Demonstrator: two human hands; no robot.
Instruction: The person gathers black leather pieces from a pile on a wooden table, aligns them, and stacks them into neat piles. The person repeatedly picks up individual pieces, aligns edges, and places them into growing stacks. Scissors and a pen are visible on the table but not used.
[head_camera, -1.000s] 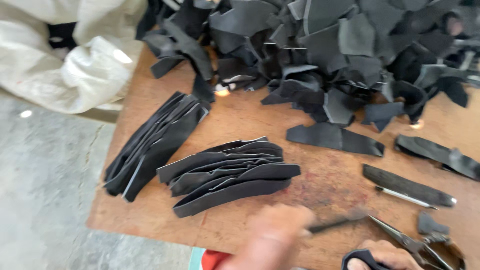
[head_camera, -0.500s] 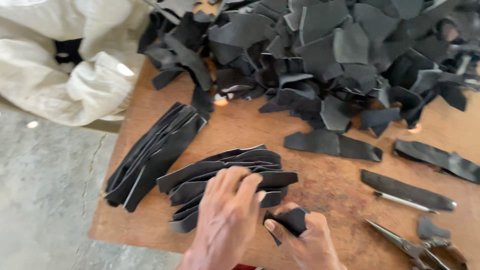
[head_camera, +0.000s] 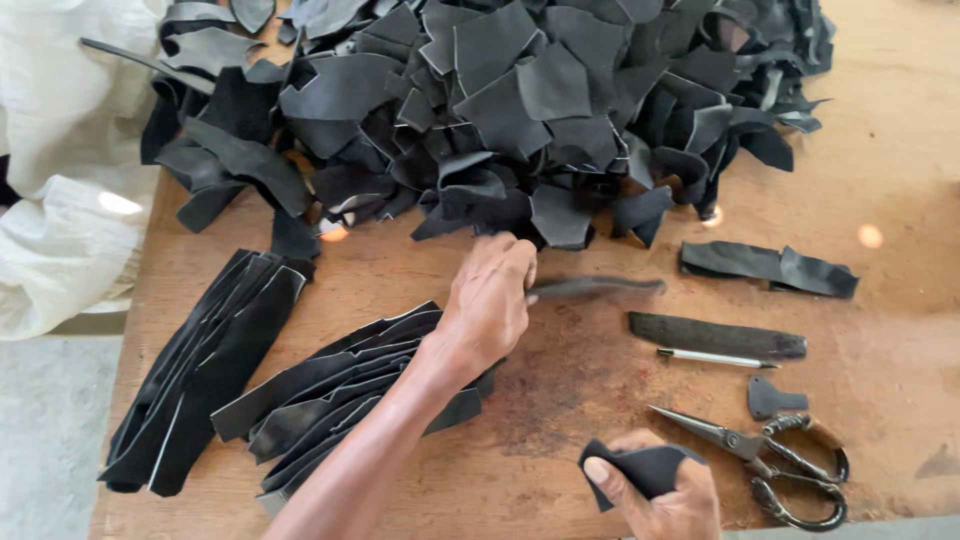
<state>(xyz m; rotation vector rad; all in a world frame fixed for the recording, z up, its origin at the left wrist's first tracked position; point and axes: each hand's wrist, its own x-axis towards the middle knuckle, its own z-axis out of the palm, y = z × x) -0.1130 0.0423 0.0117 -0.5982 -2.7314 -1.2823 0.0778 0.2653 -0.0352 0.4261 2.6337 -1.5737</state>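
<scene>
Black leather strip (head_camera: 596, 288), long and narrow, lies flat on the wooden table (head_camera: 900, 130), just below the big heap of black leather offcuts (head_camera: 500, 110). Left of the strip, a fanned stack of cut black pieces (head_camera: 340, 390) lies partly under the person's forearm, and a second stack (head_camera: 205, 370) sits further left, near the table edge and a white sack (head_camera: 60, 200). Right of the strip lie a folded dark piece (head_camera: 768, 266), another dark strip (head_camera: 716, 335) with a pen (head_camera: 716, 357) just below it, a small offcut (head_camera: 772, 398) and a pair of scissors (head_camera: 770, 462). Nothing lies on top of the strip.

The left hand (head_camera: 490, 300) is loosely curled, its fingertips pinching the strip's left end, with its knuckles near the heap's edge. The right hand (head_camera: 668, 500), below the strip at the table's near edge, is closed around a small black leather scrap (head_camera: 640, 468), thumb pressed on top.
</scene>
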